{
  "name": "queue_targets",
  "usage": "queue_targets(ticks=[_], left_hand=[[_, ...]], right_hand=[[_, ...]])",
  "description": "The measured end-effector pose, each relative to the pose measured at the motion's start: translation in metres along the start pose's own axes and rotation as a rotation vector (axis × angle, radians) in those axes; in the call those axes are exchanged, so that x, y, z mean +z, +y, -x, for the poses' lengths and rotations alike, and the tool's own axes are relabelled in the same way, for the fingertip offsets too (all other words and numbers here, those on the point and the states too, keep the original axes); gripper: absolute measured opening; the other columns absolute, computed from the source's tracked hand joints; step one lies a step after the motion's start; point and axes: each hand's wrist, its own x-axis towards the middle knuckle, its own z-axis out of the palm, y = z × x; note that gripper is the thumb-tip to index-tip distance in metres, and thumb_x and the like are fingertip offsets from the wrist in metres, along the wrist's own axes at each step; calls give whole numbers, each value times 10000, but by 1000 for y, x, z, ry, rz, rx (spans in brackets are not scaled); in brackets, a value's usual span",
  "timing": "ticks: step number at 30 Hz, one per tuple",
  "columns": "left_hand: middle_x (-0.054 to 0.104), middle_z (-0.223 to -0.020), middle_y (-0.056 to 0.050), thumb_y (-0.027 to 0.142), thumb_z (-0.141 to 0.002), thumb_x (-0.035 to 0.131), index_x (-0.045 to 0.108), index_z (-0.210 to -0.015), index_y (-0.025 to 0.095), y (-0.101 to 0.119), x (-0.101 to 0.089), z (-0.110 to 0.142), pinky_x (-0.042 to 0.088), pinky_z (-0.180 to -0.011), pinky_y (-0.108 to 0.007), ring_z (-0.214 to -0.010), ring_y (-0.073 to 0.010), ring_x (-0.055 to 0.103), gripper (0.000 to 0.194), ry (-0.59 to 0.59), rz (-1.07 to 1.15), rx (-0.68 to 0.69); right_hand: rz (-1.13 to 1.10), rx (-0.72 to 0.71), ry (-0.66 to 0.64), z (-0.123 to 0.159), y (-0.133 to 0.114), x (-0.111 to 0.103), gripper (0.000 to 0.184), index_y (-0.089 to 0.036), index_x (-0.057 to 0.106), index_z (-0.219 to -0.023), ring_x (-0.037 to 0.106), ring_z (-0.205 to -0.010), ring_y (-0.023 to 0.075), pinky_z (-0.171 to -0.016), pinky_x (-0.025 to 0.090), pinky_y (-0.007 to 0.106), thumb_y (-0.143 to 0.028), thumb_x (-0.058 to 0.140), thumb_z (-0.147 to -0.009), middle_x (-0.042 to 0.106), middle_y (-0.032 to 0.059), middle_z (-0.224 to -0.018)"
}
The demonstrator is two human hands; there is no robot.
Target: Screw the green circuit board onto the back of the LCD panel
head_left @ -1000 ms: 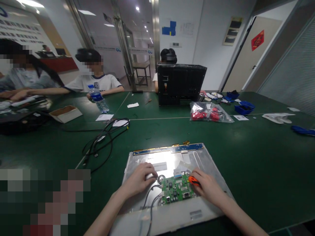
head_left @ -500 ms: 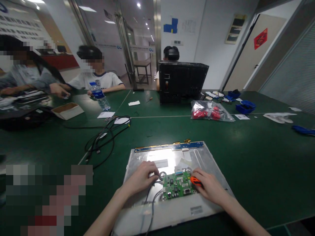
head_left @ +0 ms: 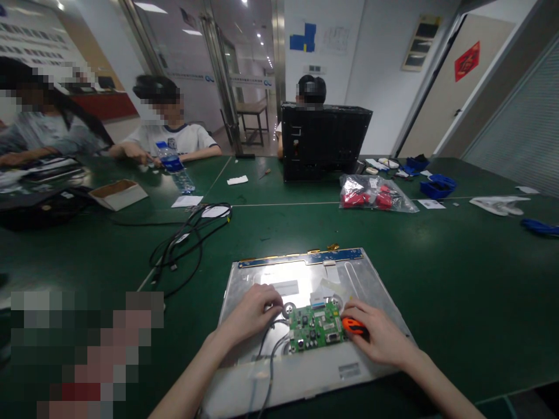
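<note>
A green circuit board lies on the metal back of a flat display panel. At the board's right edge my right hand is closed round an orange-and-black screwdriver; only its handle shows, and its tip is hidden. My left hand rests on the panel at the board's left side, fingers curled with thumb and fingertips close together. Whatever they pinch, if anything, is hidden. Dark cables run from beside the board down over the panel's near edge. A blue strip board lines the panel's far edge.
Coiled black cables lie left of the panel. Beyond stand a water bottle, an open cardboard box and a black monitor housing. A plastic bag with red items lies at right. Several people sit across the green table.
My right hand and the screwdriver have shifted slightly right and down, away from the board's edge. My left hand stays almost still. At far left, a co-worker's outstretched arm has drawn back.
</note>
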Motion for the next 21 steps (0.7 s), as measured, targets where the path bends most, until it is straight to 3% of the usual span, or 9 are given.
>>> queue_targets(ticks=[7,14,21], left_hand=[[670,-773,-25,142,-868,608,696,-798,194,-5,4,0,437,-819,-332,-803,-210,613,124,38,10,3],[702,-855,-48,152,-905,564,681,-835,193,-4,9,-6,460,-828,-340,-853,-218,623,142,84,-15,-1],[698,-875,-56,159,-917,543,684,-848,190,-4,12,-6,469,-833,-350,-856,-219,614,160,102,-27,4]], right_hand=[[91,10,-17,-3,3,5,208,-181,636,-997,686,-935,248,-805,539,354,-80,561,-831,686,95,-1110],[167,1,68,-12,17,9,124,-186,616,-998,691,-830,239,-705,519,325,-145,559,-896,712,93,-999],[193,14,106,-15,28,3,241,-195,608,-994,699,-835,215,-709,514,302,-25,518,-850,721,71,-980]])
